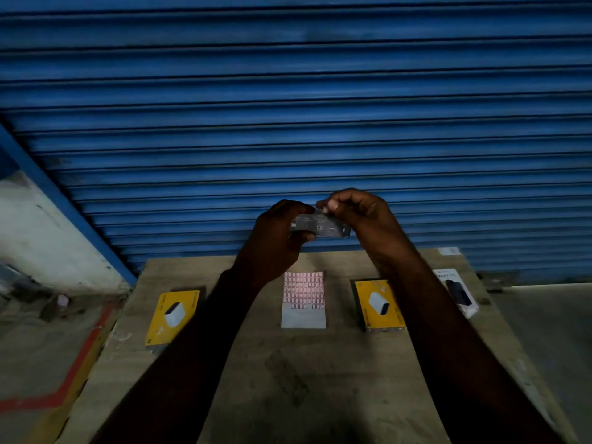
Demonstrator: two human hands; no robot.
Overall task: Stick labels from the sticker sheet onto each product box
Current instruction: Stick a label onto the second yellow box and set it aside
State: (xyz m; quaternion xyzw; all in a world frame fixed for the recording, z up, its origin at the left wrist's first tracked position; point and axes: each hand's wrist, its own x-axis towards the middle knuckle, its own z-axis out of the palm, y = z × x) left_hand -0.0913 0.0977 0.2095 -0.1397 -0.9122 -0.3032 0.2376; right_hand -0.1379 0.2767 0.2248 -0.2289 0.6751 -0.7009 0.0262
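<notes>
Both my hands are raised above the wooden table point(288, 379). My left hand point(278, 232) grips a small dark product box point(320, 226) by its left end. My right hand point(358, 216) pinches at the box's top edge with thumb and fingers; whether a label is between them I cannot tell. The sticker sheet point(303, 299), white with rows of red-bordered labels, lies flat on the table below my hands. A yellow box point(174, 315) lies to its left, another yellow box point(379, 305) to its right, and a white box point(456, 291) sits at the far right.
A blue roller shutter point(288, 107) stands close behind the table. The floor at left has a red painted line point(80, 363) and some debris near a white wall base. A small white scrap point(449, 250) lies on the table's back right corner.
</notes>
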